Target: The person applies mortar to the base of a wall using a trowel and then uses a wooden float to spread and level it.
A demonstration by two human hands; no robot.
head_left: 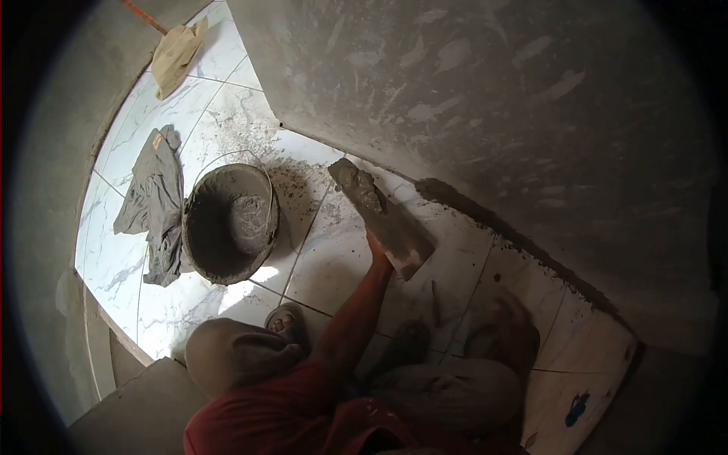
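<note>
My left hand (377,252) is closed around the underside of a rectangular plastering float (398,239), held tilted above the tiles. A lump of wet grey mortar (362,188) sits on its far end. My right hand (512,315) is low on the right, in shadow and smeared by motion, so its fingers cannot be read. It is nearest to the tiled floor (497,277) and my right knee. A strip of dark mortar (523,246) runs along the foot of the wall. Left of the float stands a mortar-caked bucket (231,224) with a thin wire handle and some mortar inside.
A grey crumpled cloth (155,201) lies beside the bucket. Farther off is a beige cloth or bag (178,59). The plastered wall (485,98) bounds the right side. Crumbs of mortar (292,182) litter the tiles. A small blue item (577,408) lies at lower right.
</note>
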